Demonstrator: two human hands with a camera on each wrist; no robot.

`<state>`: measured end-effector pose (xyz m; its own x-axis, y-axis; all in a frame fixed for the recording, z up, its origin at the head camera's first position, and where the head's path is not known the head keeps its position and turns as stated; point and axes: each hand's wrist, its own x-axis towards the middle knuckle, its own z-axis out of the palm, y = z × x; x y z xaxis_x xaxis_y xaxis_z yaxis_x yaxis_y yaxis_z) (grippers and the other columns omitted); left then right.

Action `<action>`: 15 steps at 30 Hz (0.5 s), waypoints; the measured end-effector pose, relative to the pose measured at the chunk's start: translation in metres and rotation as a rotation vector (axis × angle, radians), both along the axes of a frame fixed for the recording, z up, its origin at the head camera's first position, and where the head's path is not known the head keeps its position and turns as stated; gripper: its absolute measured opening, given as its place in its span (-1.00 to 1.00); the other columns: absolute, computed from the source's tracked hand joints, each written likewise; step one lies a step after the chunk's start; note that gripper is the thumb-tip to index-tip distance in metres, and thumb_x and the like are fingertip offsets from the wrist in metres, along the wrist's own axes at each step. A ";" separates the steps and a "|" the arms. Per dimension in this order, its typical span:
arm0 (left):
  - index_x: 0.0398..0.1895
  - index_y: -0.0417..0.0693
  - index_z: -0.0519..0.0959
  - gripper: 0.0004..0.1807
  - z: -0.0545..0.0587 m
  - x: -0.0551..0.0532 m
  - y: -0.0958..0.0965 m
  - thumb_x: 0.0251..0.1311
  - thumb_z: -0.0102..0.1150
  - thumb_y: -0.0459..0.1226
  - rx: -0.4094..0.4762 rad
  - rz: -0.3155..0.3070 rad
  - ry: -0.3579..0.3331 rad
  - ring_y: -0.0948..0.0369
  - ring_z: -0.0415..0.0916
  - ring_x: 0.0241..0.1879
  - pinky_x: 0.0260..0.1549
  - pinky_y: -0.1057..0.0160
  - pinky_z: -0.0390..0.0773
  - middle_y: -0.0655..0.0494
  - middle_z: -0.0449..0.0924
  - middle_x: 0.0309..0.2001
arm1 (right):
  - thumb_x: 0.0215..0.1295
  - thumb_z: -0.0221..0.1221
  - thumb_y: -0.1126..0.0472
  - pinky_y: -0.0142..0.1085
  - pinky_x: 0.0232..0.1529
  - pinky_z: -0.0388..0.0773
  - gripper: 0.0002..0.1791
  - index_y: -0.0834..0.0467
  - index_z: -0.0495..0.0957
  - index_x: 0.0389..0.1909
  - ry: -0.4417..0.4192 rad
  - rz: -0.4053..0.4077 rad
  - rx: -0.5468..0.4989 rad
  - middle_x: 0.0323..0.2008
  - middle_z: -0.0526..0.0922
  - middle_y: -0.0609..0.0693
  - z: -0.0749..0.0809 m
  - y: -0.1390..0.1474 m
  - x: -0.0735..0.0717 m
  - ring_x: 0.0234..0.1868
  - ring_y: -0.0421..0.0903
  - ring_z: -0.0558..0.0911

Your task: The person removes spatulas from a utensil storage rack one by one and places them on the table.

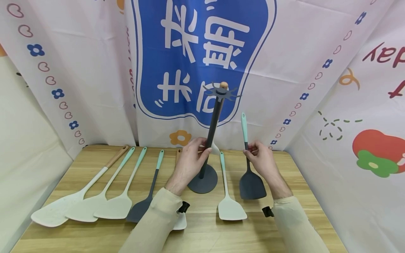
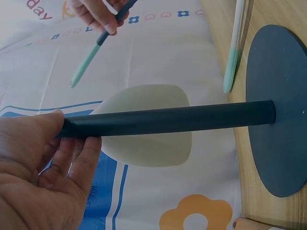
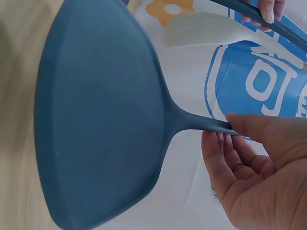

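Note:
My left hand grips the dark pole of an upright utensil stand, which leans slightly. A pale spatula hangs behind that pole, its handle end toward the top hooks and mostly hidden in the head view. In my right hand a dark spatula with a mint handle is pinched by the shaft, just below the mint part. It stands handle up, its broad blade low over the table. Between the stand and this spatula, a white spatula with a mint handle lies on the wood.
Left of the stand lie a wooden-handled white turner, two white mint-handled spatulas and a dark one. My left sleeve partly covers another white blade. Printed cloth surrounds the wooden table.

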<state>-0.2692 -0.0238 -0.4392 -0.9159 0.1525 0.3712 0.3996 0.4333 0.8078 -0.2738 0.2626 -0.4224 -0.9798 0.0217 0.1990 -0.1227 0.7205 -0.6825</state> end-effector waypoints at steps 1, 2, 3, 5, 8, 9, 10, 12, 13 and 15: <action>0.38 -0.17 0.71 -0.67 0.000 0.000 0.000 0.71 0.40 -0.27 0.000 0.000 0.000 -0.10 0.88 0.23 0.22 -0.05 0.95 -0.17 0.76 0.28 | 0.74 0.35 0.26 -0.12 0.01 0.85 -0.82 0.30 0.67 0.11 -0.012 0.003 0.003 0.05 0.85 0.32 -0.001 0.000 0.000 0.08 0.27 0.91; 0.38 -0.17 0.71 -0.68 0.000 0.000 0.000 0.71 0.40 -0.27 -0.001 0.000 0.000 -0.10 0.88 0.23 0.22 -0.05 0.95 -0.17 0.76 0.28 | 0.74 0.35 0.25 -0.14 -0.01 0.84 -0.82 0.30 0.67 0.10 -0.022 0.005 0.006 0.05 0.85 0.32 -0.001 0.001 0.001 0.07 0.26 0.90; 0.37 -0.17 0.71 -0.68 0.000 0.000 0.000 0.71 0.40 -0.27 0.000 0.001 0.001 -0.10 0.88 0.23 0.22 -0.05 0.95 -0.17 0.76 0.27 | 0.74 0.35 0.26 -0.15 -0.02 0.84 -0.83 0.31 0.67 0.09 -0.031 0.008 0.008 0.04 0.85 0.32 -0.002 0.001 0.001 0.06 0.26 0.90; 0.37 -0.18 0.71 -0.68 0.000 0.000 0.000 0.70 0.41 -0.27 0.000 0.000 0.001 -0.10 0.88 0.23 0.23 -0.05 0.95 -0.17 0.76 0.27 | 0.73 0.36 0.26 -0.15 -0.05 0.84 -0.83 0.31 0.68 0.09 -0.042 0.013 0.018 0.02 0.84 0.32 -0.004 0.003 0.001 0.04 0.26 0.91; 0.36 -0.18 0.71 -0.68 0.000 0.001 0.000 0.70 0.41 -0.28 0.001 -0.001 0.003 -0.10 0.88 0.22 0.23 -0.05 0.95 -0.18 0.76 0.26 | 0.72 0.37 0.25 -0.15 -0.08 0.84 -0.82 0.31 0.69 0.08 -0.057 0.018 0.041 0.01 0.85 0.31 -0.007 0.005 0.002 0.01 0.24 0.91; 0.36 -0.18 0.71 -0.68 0.000 0.000 0.000 0.70 0.41 -0.27 0.002 -0.001 0.004 -0.10 0.88 0.22 0.23 -0.05 0.95 -0.17 0.76 0.26 | 0.72 0.37 0.25 -0.14 -0.09 0.85 -0.82 0.31 0.69 0.08 -0.067 0.016 0.048 0.01 0.85 0.31 -0.008 0.006 0.002 0.01 0.23 0.90; 0.36 -0.18 0.71 -0.68 0.000 0.000 0.000 0.70 0.41 -0.27 0.002 -0.002 0.006 -0.09 0.89 0.22 0.23 -0.05 0.95 -0.17 0.76 0.27 | 0.72 0.37 0.24 -0.14 -0.09 0.86 -0.82 0.30 0.70 0.08 -0.076 0.015 0.057 0.01 0.85 0.30 -0.009 0.007 0.002 0.01 0.22 0.90; 0.37 -0.18 0.71 -0.68 0.000 0.000 0.000 0.70 0.41 -0.27 0.003 -0.002 0.007 -0.09 0.88 0.23 0.23 -0.05 0.95 -0.17 0.76 0.27 | 0.72 0.37 0.22 -0.12 -0.08 0.88 -0.82 0.28 0.69 0.06 -0.093 0.016 0.076 0.01 0.85 0.28 -0.012 0.009 0.002 0.02 0.21 0.90; 0.37 -0.17 0.71 -0.68 0.000 0.000 0.000 0.70 0.41 -0.27 0.003 -0.001 0.007 -0.09 0.88 0.23 0.23 -0.05 0.95 -0.17 0.76 0.27 | 0.73 0.36 0.21 -0.12 -0.08 0.88 -0.82 0.27 0.69 0.06 -0.105 0.016 0.080 0.01 0.85 0.27 -0.013 0.010 0.002 0.02 0.20 0.90; 0.37 -0.17 0.71 -0.68 0.000 0.001 0.000 0.70 0.41 -0.27 0.003 -0.001 0.006 -0.09 0.88 0.23 0.23 -0.05 0.95 -0.17 0.76 0.27 | 0.73 0.36 0.20 -0.13 -0.09 0.88 -0.81 0.27 0.70 0.06 -0.126 0.022 0.081 0.02 0.84 0.26 -0.016 0.011 0.001 0.03 0.19 0.90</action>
